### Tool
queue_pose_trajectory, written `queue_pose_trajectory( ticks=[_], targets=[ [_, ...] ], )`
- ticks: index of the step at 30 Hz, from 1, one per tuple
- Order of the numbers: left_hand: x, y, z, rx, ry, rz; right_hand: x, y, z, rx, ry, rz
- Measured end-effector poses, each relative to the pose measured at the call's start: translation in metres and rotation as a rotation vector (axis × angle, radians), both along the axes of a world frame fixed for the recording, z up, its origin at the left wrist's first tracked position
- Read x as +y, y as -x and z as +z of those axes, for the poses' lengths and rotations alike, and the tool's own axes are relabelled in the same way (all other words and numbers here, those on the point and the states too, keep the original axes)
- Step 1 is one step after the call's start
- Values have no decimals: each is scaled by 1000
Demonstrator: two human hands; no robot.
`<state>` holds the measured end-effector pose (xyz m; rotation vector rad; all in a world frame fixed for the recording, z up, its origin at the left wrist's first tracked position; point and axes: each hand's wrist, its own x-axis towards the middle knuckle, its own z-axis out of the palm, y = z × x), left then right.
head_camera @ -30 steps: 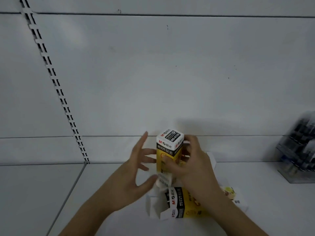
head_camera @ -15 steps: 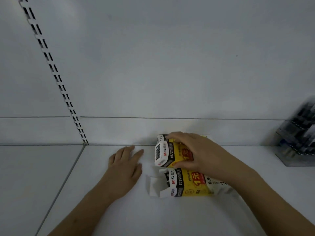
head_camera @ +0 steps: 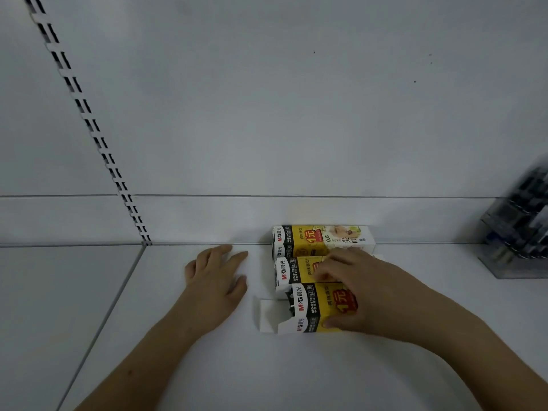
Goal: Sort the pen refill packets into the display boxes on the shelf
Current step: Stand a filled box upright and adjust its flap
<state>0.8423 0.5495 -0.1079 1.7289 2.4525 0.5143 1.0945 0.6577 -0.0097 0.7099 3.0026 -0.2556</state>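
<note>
Three yellow, black and white refill boxes lie on their sides in a row on the white shelf (head_camera: 296, 375). The back box (head_camera: 323, 239) rests against the shelf's rear wall. The middle box (head_camera: 292, 271) touches it. The front box (head_camera: 311, 310) has its left end flap (head_camera: 268, 314) open, with dark refill tips showing inside. My right hand (head_camera: 367, 292) spans the middle and front boxes, fingers over the middle one, thumb on the front box's near side. My left hand (head_camera: 216, 277) lies flat on the shelf, palm down, just left of the boxes and apart from them.
A clear plastic pen display (head_camera: 522, 229), blurred, stands at the far right of the shelf. A slotted upright rail (head_camera: 98, 140) runs up the back panel at left, and a seam (head_camera: 115, 295) between shelf boards runs forward from its foot.
My right hand has laid the upright box down on its side between the other two boxes and slid over it and the front box. My left hand dropped flat onto the shelf.
</note>
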Motion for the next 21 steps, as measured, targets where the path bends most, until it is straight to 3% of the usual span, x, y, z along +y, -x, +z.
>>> queue_pose_trajectory(
  ticks=[8,11,14,16,21],
  targets=[
    [1,-2,3,-64,-89,1,-10,3,3,-108,-80,1],
    [-2,-7,20,-185,-302,-10,-9,4,3,-64,-45,-45],
    [-9,-22,50,-369,-592,51,-12,8,1,195,-63,-200],
    [-14,-36,72,-362,-740,41,-18,13,-1,423,-56,-279],
    [-17,-68,105,-292,-839,-15,-33,34,-2,715,-52,-423]
  ],
)
